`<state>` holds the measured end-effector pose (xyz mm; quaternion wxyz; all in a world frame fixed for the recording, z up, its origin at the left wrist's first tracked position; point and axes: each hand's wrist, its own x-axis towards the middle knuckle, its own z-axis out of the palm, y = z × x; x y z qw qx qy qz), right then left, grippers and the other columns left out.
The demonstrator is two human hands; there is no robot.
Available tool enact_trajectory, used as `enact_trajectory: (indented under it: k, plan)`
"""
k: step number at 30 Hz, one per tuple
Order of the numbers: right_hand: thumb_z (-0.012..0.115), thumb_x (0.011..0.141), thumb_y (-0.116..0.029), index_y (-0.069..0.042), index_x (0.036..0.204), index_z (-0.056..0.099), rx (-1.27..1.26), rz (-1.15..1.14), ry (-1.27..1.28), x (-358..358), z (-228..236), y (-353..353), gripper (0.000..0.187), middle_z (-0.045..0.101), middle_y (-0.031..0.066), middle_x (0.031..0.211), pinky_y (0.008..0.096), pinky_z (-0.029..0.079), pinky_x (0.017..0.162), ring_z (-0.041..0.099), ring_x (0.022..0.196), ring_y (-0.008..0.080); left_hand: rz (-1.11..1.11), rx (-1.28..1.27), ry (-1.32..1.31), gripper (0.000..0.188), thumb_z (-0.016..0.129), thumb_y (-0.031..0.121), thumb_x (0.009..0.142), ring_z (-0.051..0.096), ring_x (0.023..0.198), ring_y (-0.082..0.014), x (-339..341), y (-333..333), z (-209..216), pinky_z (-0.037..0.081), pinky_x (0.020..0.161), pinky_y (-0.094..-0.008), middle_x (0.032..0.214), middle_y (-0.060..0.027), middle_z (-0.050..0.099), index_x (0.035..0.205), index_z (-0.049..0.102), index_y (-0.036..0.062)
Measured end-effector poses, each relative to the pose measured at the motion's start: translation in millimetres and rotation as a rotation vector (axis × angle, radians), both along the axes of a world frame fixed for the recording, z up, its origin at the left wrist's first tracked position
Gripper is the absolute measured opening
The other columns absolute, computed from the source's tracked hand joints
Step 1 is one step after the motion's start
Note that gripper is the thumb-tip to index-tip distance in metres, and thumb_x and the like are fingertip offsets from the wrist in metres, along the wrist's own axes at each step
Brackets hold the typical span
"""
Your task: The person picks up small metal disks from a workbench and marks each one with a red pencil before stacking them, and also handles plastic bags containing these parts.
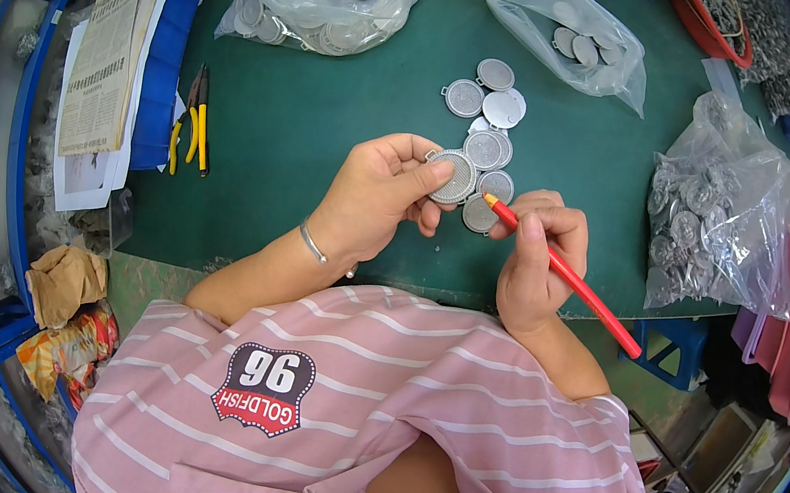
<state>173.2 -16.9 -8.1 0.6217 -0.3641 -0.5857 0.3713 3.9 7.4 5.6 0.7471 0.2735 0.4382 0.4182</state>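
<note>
My left hand [377, 192] pinches a round silver metal disc [453, 176] with a small loop on its rim, thumb on its face. In my right hand [543, 256] is a red pencil [595, 303], held like a pen. Its pale tip lies just right of the held disc, over other discs. Beyond my hands, several similar silver discs [462, 98] lie in an overlapping trail across the green tabletop [335, 99]. One smooth disc [504, 108] among them shows a plain face.
Clear plastic bags of discs stand at the far left [332, 4] and far right [581, 47]. Another bag of metal parts [720, 205] sits at the right edge. Yellow-handled pliers [194, 125] lie beside a blue bin [167, 67] with papers. A red basket [709, 24] is at the back right.
</note>
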Motion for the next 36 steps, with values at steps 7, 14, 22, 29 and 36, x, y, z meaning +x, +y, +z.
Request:
enact_trajectory:
  k: [7, 14, 22, 29, 36]
  plan:
    - [0.047, 0.087, -0.003, -0.001, 0.083, 0.044, -0.017, -0.005, 0.006, 0.6, -0.4, 0.0, 0.005, 0.054, 0.0091, 0.071, 0.0267, 0.042, 0.063, 0.049, 0.066, 0.0141, -0.01, 0.031, 0.027, 0.02, 0.06, 0.014, 0.085, 0.056, 0.052, -0.0094, 0.9, -0.1, 0.7, 0.047, 0.047, -0.0219, 0.074, -0.0098, 0.062, 0.097, 0.054, -0.0014]
    - [0.045, 0.088, -0.005, 0.0, 0.084, 0.043, -0.167, -0.002, 0.17, -1.7, 1.7, -1.0, 0.006, 0.053, 0.0113, 0.074, 0.0255, 0.044, 0.062, 0.05, 0.065, 0.0131, -0.014, 0.049, 0.065, 0.019, 0.06, 0.013, 0.085, 0.056, 0.053, -0.0088, 2.6, -0.2, 2.4, 0.047, 0.047, -0.0208, 0.075, -0.0093, 0.062, 0.097, 0.055, -0.0013]
    - [0.045, 0.089, -0.004, 0.0, 0.084, 0.043, -0.157, 0.085, 0.203, -0.3, 0.7, 0.9, 0.006, 0.052, 0.011, 0.076, 0.0249, 0.044, 0.061, 0.052, 0.064, 0.0129, -0.026, 0.093, 0.072, 0.019, 0.06, 0.012, 0.085, 0.055, 0.053, -0.0082, 2.5, 0.3, 0.0, 0.047, 0.047, -0.0205, 0.076, -0.0093, 0.062, 0.097, 0.054, -0.0019]
    - [0.046, 0.088, -0.004, 0.0, 0.083, 0.044, -0.223, 0.097, 0.183, -0.7, 2.9, 0.2, 0.007, 0.052, 0.0104, 0.076, 0.0242, 0.043, 0.061, 0.052, 0.064, 0.0124, -0.03, 0.071, 0.106, 0.018, 0.059, 0.009, 0.084, 0.054, 0.053, -0.0079, 1.1, -0.6, 0.8, 0.046, 0.047, -0.02, 0.075, -0.008, 0.062, 0.096, 0.055, -0.003]
    - [0.045, 0.088, -0.003, 0.0, 0.084, 0.043, -0.194, 0.039, 0.226, -0.4, 0.7, 1.5, 0.005, 0.053, 0.0117, 0.077, 0.0252, 0.044, 0.061, 0.053, 0.065, 0.0131, -0.015, 0.109, 0.099, 0.013, 0.059, 0.006, 0.084, 0.053, 0.053, -0.0065, 1.5, -0.8, 5.6, 0.044, 0.047, -0.0186, 0.075, -0.0052, 0.06, 0.093, 0.058, -0.0032]
